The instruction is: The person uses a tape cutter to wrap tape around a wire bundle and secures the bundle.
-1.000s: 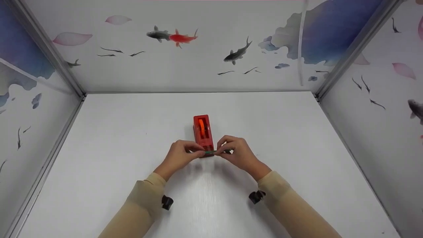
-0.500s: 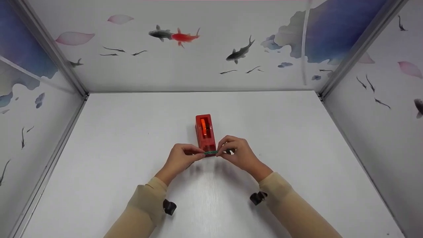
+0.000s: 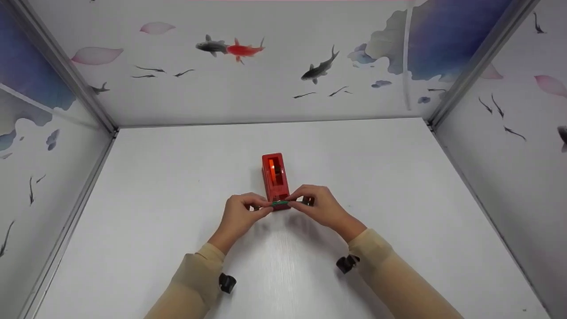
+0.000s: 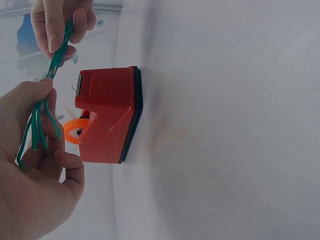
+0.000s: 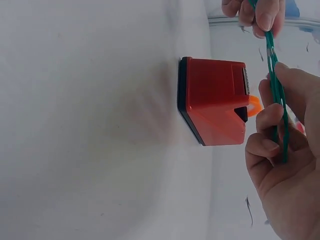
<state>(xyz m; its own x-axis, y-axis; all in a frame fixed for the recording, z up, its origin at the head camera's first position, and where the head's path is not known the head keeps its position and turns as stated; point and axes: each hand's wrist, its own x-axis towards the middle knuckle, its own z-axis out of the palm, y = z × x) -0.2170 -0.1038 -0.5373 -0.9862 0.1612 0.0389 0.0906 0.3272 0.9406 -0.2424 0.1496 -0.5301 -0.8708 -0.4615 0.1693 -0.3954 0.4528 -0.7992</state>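
Note:
A bundle of thin green wires [image 4: 60, 52] stretches between my two hands, just above the near end of a red tape dispenser [image 3: 275, 179]. With thumb and fingertips, my left hand [image 3: 239, 215] pinches one end of it; several loose wire ends fan out below that thumb in the left wrist view. My right hand [image 3: 321, 206] pinches the other end, and the wires run on across its curled fingers [image 5: 270, 115]. A pale shiny patch shows on the bundle between the hands. The dispenser's toothed cutting edge [image 5: 246, 81] faces the bundle.
The dispenser stands on a white table [image 3: 177, 177] and holds an orange tape core [image 4: 75, 129]. Walls printed with fish and petals [image 3: 239, 79] enclose the table at the back and both sides. A black wrist camera [image 3: 227, 282] sits at the left sleeve.
Both hands stay over the dispenser's near end, still pinching the wires. The right index finger and thumb have shifted slightly left along the bundle. The orange core looks turned a little.

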